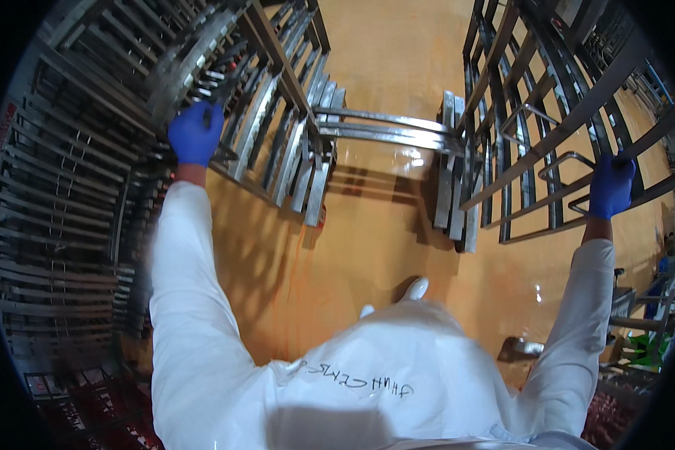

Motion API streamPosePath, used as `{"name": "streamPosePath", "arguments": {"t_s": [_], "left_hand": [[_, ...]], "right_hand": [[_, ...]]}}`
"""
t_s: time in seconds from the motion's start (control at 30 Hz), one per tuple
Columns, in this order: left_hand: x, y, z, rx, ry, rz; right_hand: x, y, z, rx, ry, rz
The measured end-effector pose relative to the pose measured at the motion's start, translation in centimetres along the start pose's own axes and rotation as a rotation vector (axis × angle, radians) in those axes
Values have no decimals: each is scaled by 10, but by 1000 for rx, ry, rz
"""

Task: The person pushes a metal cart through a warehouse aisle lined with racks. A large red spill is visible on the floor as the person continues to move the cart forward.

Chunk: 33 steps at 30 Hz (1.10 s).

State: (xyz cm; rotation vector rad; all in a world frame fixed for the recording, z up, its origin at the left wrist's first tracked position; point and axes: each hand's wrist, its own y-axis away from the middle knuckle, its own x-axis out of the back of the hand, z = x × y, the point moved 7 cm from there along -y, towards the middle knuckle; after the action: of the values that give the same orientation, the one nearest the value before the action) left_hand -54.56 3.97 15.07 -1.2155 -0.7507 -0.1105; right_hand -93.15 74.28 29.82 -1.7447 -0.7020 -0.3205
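Note:
A tall metal rack trolley stands in front of me, its left slatted side (266,142) and right slatted side (529,154) joined low down by crossbars (386,133). My left hand (196,135), in a blue glove, is closed at the near outer edge of the left side, fingers curled round its frame; part of the grip is hidden. Out to the right, my right hand (612,187), also blue-gloved, is wrapped round a bar of the right side's frame. Bent metal handles (566,166) stick out beside it. White sleeves cover both arms.
More metal racks (60,187) stand close together along my left. Red material (90,409) shows at the lower left. An orange-tan floor (375,217) lies under the trolley, wet in places. Equipment with a green item (645,349) stands at the right edge. A small metal object (523,347) is near my right arm.

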Motion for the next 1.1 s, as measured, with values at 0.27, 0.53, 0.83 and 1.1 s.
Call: {"name": "streamPosePath", "arguments": {"t_s": [0.27, 0.53, 0.83, 1.1], "left_hand": [[10, -32, 29, 21, -23, -121], [38, -47, 22, -31, 0, -86], [19, -39, 53, -47, 109, 30], [39, -53, 43, -222, 201, 37]], "right_hand": [[10, -15, -3, 12, -54, 22], [13, -22, -27, 22, -117, -53], [-22, -44, 17, 8, -196, 66], [-37, -24, 17, -19, -109, 27]]}}
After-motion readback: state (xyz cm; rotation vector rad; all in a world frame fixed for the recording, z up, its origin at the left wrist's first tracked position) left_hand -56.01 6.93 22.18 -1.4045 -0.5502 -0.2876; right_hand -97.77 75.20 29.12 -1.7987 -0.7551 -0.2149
